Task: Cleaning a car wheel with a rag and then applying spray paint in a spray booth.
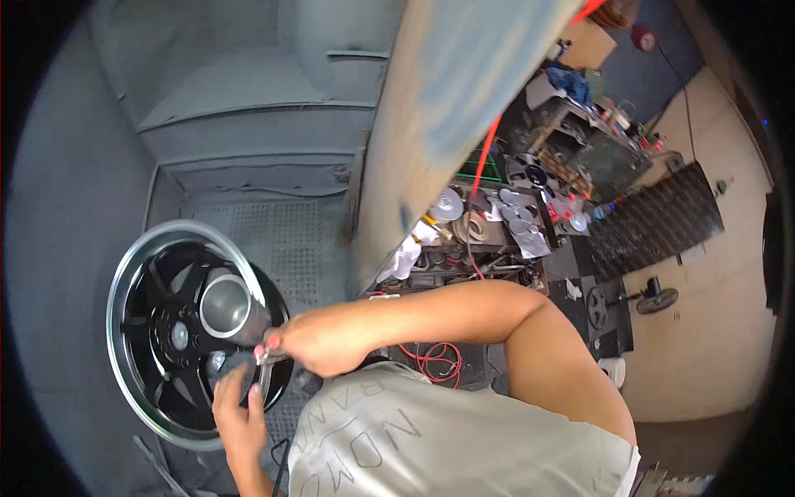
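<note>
My right hand [319, 344] reaches across from the right, its fingers closed at the metal body of what looks like a spray gun [266, 369]. A grey, open-topped cylindrical cup [228, 306] stands just beyond those fingers and seems to belong to the gun. Below it, my left hand [240, 418] has thumb and fingers apart, close beside the gun; whether it touches it I cannot tell. Behind both hands is a car wheel rim [118, 331] with a polished silver lip and black spokes. The cup and gun hide part of its spokes.
Grey booth walls [66, 248] enclose the rim above a perforated floor panel [273, 236]. A pale panel edge [385, 166] divides the booth from a cluttered workbench [497, 244]. A red hose [435, 360] lies coiled on the floor. A fan [654, 298] stands at the right.
</note>
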The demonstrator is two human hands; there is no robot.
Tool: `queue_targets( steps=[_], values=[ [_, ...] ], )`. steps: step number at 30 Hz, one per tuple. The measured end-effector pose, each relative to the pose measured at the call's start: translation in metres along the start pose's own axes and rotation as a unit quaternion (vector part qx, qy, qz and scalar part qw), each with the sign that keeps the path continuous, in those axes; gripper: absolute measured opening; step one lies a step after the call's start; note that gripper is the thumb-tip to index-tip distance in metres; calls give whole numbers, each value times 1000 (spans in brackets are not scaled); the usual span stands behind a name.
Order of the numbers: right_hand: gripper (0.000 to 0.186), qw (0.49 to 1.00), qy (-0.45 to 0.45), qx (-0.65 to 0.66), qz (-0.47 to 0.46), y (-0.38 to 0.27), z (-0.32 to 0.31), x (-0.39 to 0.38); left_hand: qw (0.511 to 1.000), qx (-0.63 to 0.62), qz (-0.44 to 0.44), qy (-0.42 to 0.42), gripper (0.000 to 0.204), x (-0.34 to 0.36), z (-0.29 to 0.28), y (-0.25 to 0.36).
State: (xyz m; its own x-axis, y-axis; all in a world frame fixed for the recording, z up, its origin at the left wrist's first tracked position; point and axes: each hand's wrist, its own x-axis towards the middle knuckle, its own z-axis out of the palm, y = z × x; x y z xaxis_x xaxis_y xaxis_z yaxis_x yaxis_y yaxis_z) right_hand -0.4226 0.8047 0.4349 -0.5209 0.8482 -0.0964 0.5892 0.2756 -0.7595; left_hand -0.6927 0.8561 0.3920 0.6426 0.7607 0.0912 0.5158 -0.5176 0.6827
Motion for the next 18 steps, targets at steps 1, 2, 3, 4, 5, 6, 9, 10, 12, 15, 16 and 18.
queue_targets(
  steps=[1, 2, 3, 4, 5, 6, 9, 10, 12, 15, 16, 18],
  values=[
    [37, 999, -1, 38, 11, -4, 1, -2, 1000, -10, 28, 1, 30, -4, -1, 1],
    [36, 999, -13, 42, 18, -7, 1, -3, 999, -6, 44, 17, 30, -6, -2, 2],
    [36, 998, -32, 46, 18, -11, 3, -4, 1000, -7, 18, -17, 37, -8, -6, 5],
    [37, 997, -52, 49, 18, -13, 3, -4, 998, -3, -20, -55, 43, -11, -11, 8],
    [36, 996, -40, 82, 25, -15, 4, -6, 997, -49, -14, -50, 38, -12, -12, 14],
    [36, 995, -59, 78, 38, -16, 4, -6, 995, -91, -21, -42, 33, -17, -13, 21],
    [40, 995, -54, 85, -17, -10, 3, -5, 949, -266, -123, -119, 41, -41, -18, 40],
    [47, 995, -65, 79, -3, -7, 3, -4, 924, -334, -133, -129, 41, -53, -20, 43],
    [51, 988, 43, 42, -144, 4, -1, 1, 905, -314, -22, -286, 69, -53, -23, 23],
    [41, 996, 80, 24, -22, 15, -7, -1, 889, -319, -48, -327, 76, -76, -33, -14],
    [40, 996, 33, 52, 65, 18, -9, 0, 889, -329, -72, -311, 76, -88, -34, -22],
    [27, 996, 46, -28, 73, 17, -8, 0, 869, -389, -152, -266, 71, -107, -28, -36]
  ],
)
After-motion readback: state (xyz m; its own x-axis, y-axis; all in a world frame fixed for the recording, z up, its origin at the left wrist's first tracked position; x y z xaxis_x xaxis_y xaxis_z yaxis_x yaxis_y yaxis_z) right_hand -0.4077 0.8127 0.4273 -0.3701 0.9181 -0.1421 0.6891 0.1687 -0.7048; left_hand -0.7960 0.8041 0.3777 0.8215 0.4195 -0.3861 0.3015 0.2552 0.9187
